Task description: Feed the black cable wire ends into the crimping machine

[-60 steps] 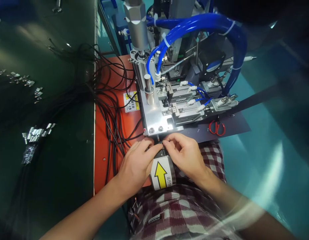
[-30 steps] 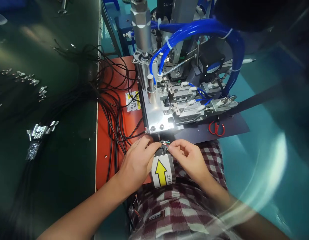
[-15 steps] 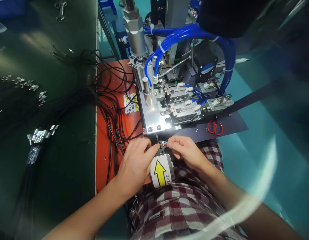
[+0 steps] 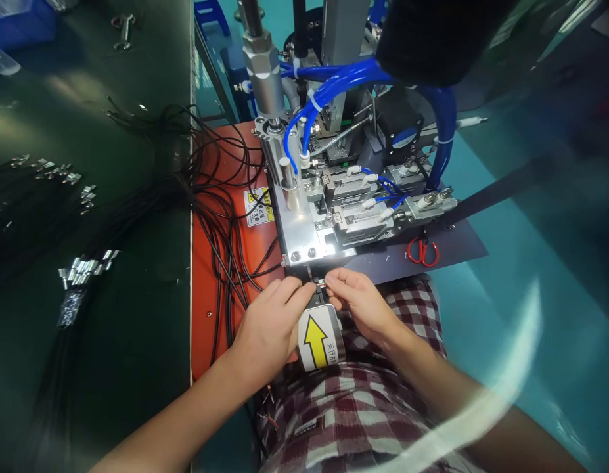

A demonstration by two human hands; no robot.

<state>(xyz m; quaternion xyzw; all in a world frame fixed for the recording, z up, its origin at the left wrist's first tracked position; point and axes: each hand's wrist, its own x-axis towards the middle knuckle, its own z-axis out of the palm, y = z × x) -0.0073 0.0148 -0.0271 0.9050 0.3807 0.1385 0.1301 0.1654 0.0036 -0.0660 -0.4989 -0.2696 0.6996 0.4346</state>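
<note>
At the front edge of a metal machine (image 4: 304, 230), my left hand (image 4: 272, 312) is closed, thumb and forefinger pinched at a thin cable end. Black cables (image 4: 230, 263) run up to that hand across the red base plate. Between the fingertips of both hands sits a small silvery connector (image 4: 320, 284), mostly covered by fingers. My right hand (image 4: 360, 302) pinches its right side with thumb and forefinger. Just below the hands is a round motor housing with a yellow arrow label (image 4: 316, 338).
On the dark green table to the left lie a bundle of cables with silvery connectors (image 4: 85, 270), loose metal-ended cables (image 4: 62, 172) and a wrench (image 4: 123, 33). Red-handled scissors (image 4: 422, 251) rest on the grey plate at right. Blue air hoses (image 4: 353, 72) arch over the machine.
My right hand has shifted slightly left, closer to my left fingertips. Thin coloured wires seen between the hands earlier are now mostly covered. My left hand stays nearly in place.
</note>
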